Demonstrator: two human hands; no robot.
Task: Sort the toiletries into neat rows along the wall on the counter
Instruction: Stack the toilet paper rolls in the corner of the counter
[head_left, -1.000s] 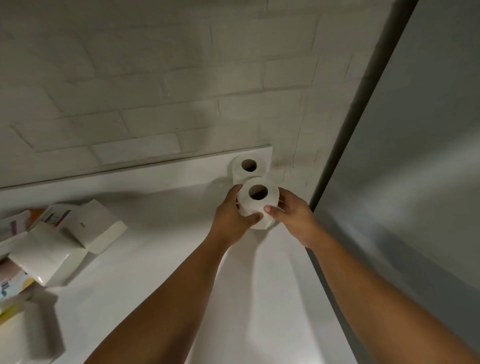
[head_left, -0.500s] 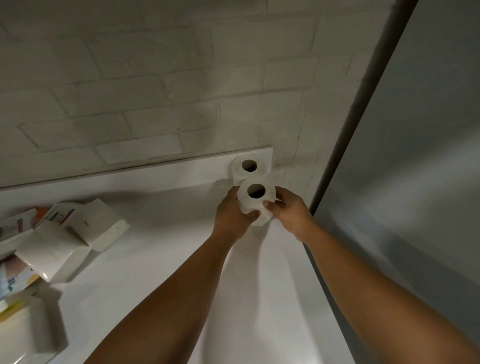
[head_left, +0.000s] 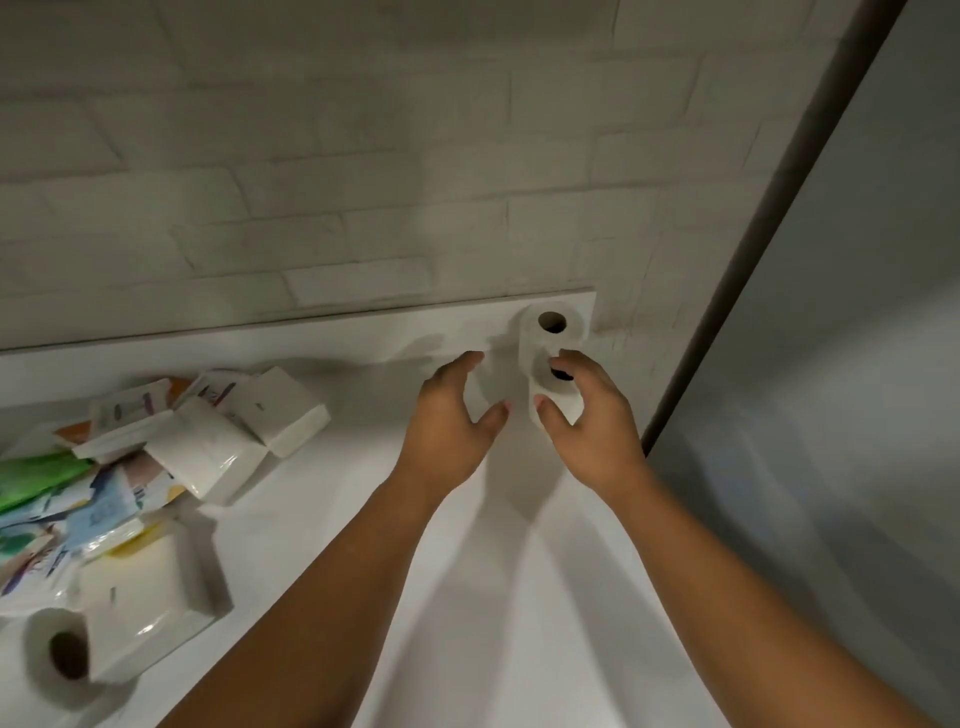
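Two white toilet rolls stand on end in the far right corner of the white counter (head_left: 467, 613). The far roll (head_left: 531, 335) is against the low back ledge, and the near roll (head_left: 560, 411) touches it in front. My right hand (head_left: 595, 421) curls over the near roll, fingers across its top hole and thumb on its front left side. Just left of the rolls, my left hand (head_left: 447, 418) hovers with fingers spread, holding nothing.
A loose pile of tissue packs (head_left: 208, 457) and coloured wrapped packets (head_left: 47, 483) lies at the left of the counter. A third toilet roll (head_left: 39, 639) lies on its side at the near left. A grey panel (head_left: 831, 364) borders the counter on the right.
My left hand has let go of the near roll and drawn away to the left. The roll now stands against the far one, with only my right hand on it.
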